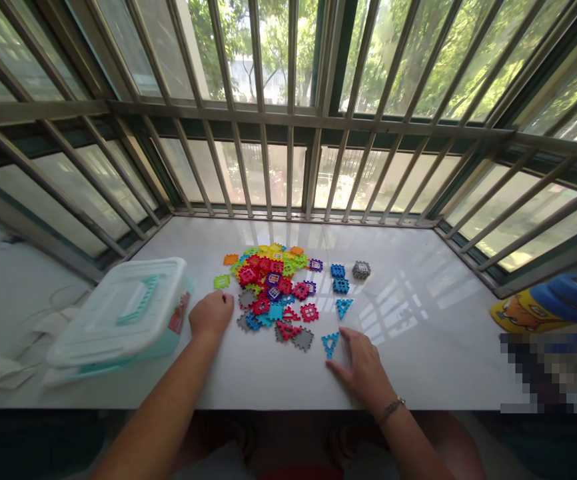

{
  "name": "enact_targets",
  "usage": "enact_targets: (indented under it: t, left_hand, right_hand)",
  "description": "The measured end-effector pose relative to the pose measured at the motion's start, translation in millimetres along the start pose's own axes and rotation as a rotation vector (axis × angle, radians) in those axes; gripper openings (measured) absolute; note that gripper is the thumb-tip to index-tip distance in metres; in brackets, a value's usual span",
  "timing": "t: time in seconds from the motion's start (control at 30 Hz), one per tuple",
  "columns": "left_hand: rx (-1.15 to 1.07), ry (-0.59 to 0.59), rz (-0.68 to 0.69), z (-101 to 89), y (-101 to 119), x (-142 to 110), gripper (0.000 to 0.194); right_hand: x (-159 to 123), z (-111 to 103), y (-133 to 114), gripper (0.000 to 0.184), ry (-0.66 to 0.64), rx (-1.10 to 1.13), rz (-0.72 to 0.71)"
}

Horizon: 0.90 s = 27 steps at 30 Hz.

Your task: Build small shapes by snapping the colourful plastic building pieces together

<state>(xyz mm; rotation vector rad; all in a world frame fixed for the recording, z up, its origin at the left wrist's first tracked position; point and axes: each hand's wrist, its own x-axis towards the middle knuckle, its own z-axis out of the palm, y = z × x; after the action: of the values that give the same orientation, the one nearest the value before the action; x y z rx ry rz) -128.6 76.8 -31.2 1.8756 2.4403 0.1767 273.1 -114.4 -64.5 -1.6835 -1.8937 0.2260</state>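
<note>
My left hand rests as a fist on the table, just left of a heap of interlocking plastic building pieces; nothing shows in it. A lime green window piece lies just beyond its knuckles. My right hand has its thumb and forefinger at the edges of a blue triangular building piece, which lies flat on the table. Farther off lies a second blue triangle, with two small stacks of blue window pieces behind it. A stack of grey pieces stands to their right.
A clear-lidded storage box with a turquoise handle stands on the left of the white table. At the right edge is a yellow and blue bottle beside a pixelated patch. Barred windows close off the back and sides.
</note>
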Motion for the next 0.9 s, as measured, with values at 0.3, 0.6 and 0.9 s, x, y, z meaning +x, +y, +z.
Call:
enact_targets:
  t: [0.3,0.6,0.9]
  left_hand:
    - [0.014,0.005,0.011,1.5,-1,0,0.057]
    - [0.008,0.028,0.015,5.2,-2,2,0.055]
    - [0.016,0.027,0.01,6.4,-3,3,0.054]
  right_hand:
    - [3,-2,2,0.067,-0.006,0.045,-0.041]
    - [66,-19,47,0.071,0.156,0.225,0.029]
    - [84,-6,67,0.08,0.209,0.335,0.133]
